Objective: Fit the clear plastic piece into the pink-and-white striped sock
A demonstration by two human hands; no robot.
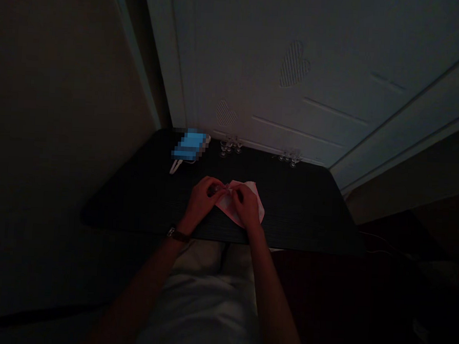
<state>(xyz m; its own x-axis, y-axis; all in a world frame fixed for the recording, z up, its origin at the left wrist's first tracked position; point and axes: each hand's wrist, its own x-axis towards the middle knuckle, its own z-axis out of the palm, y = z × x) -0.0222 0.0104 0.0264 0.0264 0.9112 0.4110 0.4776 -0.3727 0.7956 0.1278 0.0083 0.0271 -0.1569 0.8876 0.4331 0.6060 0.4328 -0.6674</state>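
My left hand (204, 198) and my right hand (246, 203) meet over the dark table (300, 206), their fingers pinched close together. Between the fingertips is a small, shiny purplish thing (227, 188), too dim to make out. A pink-edged pale cloth or sheet (258, 198) lies under and around my right hand. Whether either hand also grips it cannot be told. On my left wrist is a dark band.
A lit phone-like device (191, 144), blurred out, lies at the back left with a white cable (175, 166). Two clusters of small clear pieces (231, 145) (291, 157) stand along the back edge, against a pale panel (257, 81) with hearts.
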